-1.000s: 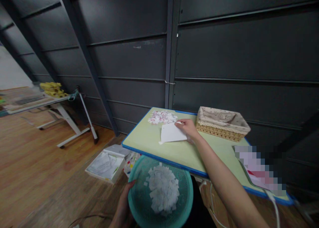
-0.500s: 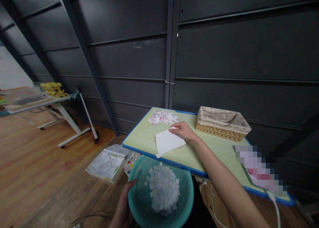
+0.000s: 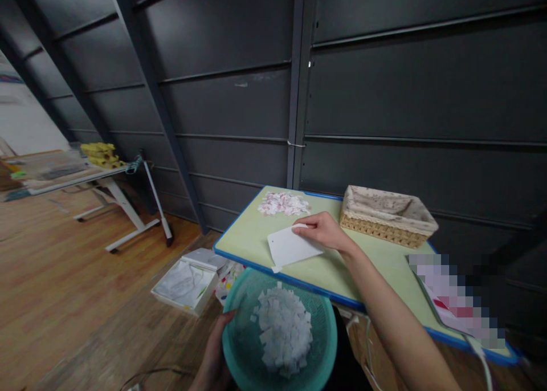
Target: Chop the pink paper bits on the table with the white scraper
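Observation:
My right hand is closed on a flat white card with a small hole near one corner, held low over the pale green tabletop. At the card's lower corner, a small white paper piece sits at the table's blue front edge. Below that edge, my left hand grips the left side of a teal plastic basket, its fingers partly hidden. Inside the basket lies a heap of small white paper pieces. Farther back on the table is a pile of white and pinkish paper bits.
A lined wicker basket stands at the table's back right. A blurred-out flat device with a white cable lies at the right edge. On the floor, left, sits an open white box. Beyond is another table; a dark panelled wall rises behind.
The whole view has shifted slightly, so things appear a little farther right and lower. Both hands keep their grips, and the card stays in nearly the same place on the table.

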`<state>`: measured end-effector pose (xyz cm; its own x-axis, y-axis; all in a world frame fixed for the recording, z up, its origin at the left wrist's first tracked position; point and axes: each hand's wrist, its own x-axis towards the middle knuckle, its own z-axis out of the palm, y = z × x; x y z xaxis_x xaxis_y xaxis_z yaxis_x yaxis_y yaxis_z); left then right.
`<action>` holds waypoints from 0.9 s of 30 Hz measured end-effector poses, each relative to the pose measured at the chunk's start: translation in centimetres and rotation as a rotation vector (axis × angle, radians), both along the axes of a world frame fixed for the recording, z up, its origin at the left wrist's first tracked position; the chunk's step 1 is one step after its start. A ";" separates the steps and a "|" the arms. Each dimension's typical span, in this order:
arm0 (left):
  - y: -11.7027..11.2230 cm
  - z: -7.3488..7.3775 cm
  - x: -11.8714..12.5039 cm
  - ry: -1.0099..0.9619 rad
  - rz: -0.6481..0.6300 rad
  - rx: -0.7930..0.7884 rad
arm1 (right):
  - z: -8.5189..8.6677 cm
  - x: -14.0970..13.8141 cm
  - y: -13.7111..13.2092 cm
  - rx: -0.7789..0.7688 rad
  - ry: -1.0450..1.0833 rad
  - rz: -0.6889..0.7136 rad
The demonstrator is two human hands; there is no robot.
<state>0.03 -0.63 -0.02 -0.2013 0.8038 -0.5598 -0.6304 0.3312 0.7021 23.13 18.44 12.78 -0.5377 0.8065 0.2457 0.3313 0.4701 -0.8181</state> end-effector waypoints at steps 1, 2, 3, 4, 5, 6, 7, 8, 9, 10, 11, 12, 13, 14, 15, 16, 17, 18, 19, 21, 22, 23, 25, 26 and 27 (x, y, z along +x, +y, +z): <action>0.0 0.1 0.0 0.004 0.000 -0.003 | 0.3 0.0 -0.7 0.048 -0.024 0.013; 0.0 0.2 0.1 0.010 0.007 -0.013 | 0.5 0.1 -1.5 0.101 -0.049 0.019; 0.0 0.5 0.2 0.015 0.018 -0.026 | 0.6 0.1 -2.3 0.158 -0.077 0.025; 0.0 0.8 0.3 0.017 0.028 -0.033 | 0.7 0.2 -3.1 0.219 -0.102 0.027; 0.0 1.1 0.4 0.017 0.039 -0.040 | 0.6 0.2 -3.9 0.283 -0.121 0.020; 0.0 1.5 0.5 0.018 0.046 -0.044 | 0.5 0.3 -4.7 0.344 -0.133 0.005; 0.0 1.8 0.6 0.020 0.049 -0.045 | 0.3 0.3 -5.3 0.396 -0.137 -0.016; 0.0 2.1 0.6 0.029 0.052 -0.048 | 0.0 0.4 -5.8 0.436 -0.130 -0.039; 0.0 2.4 0.7 0.042 0.054 -0.053 | -0.3 0.5 -6.3 0.467 -0.109 -0.069; 0.0 2.6 0.7 0.052 0.055 -0.059 | -0.7 0.6 -6.6 0.490 -0.084 -0.101; 0.0 2.7 0.7 0.057 0.059 -0.066 | -1.2 0.7 -6.8 0.506 -0.057 -0.136; 0.0 2.8 0.7 0.053 0.063 -0.067 | -1.6 0.8 -6.9 0.516 -0.032 -0.169; 0.0 2.8 0.7 0.043 0.064 -0.065 | -1.9 0.9 -7.0 0.518 -0.013 -0.195; 0.0 2.9 0.7 0.027 0.065 -0.057 | -2.3 1.0 -7.1 0.511 -0.001 -0.214; 0.0 2.9 0.7 0.008 0.064 -0.048 | -2.5 1.0 -7.2 0.496 0.004 -0.223; 0.0 2.9 0.7 -0.006 0.065 -0.043 | -2.7 1.0 -7.2 0.476 0.004 -0.226; 0.0 2.8 0.7 -0.017 0.067 -0.036 | -2.9 1.0 -7.3 0.454 0.001 -0.224; 0.0 2.8 0.7 -0.025 0.068 -0.031 | -3.1 1.0 -7.4 0.433 -0.004 -0.223; 0.0 2.8 0.7 -0.030 0.073 -0.030 | -3.2 1.0 -7.5 0.416 -0.008 -0.227; -0.1 2.8 0.7 -0.041 0.084 -0.013 | -3.6 1.1 -7.7 0.407 -0.007 -0.245; -0.1 2.8 0.6 -0.048 0.088 -0.001 | -3.9 1.2 -7.9 0.420 -0.005 -0.255; -0.1 2.7 0.6 -0.056 0.086 0.003 | -4.1 1.3 -8.2 0.445 -0.003 -0.259; -0.1 2.7 0.5 -0.060 0.076 0.012 | -4.6 1.5 -8.7 0.518 -0.014 -0.231; -0.1 2.6 0.5 -0.059 0.065 0.013 | -4.9 1.6 -9.1 0.553 -0.024 -0.200; -0.1 2.6 0.5 -0.058 0.057 0.010 | -5.1 1.8 -9.4 0.582 -0.034 -0.164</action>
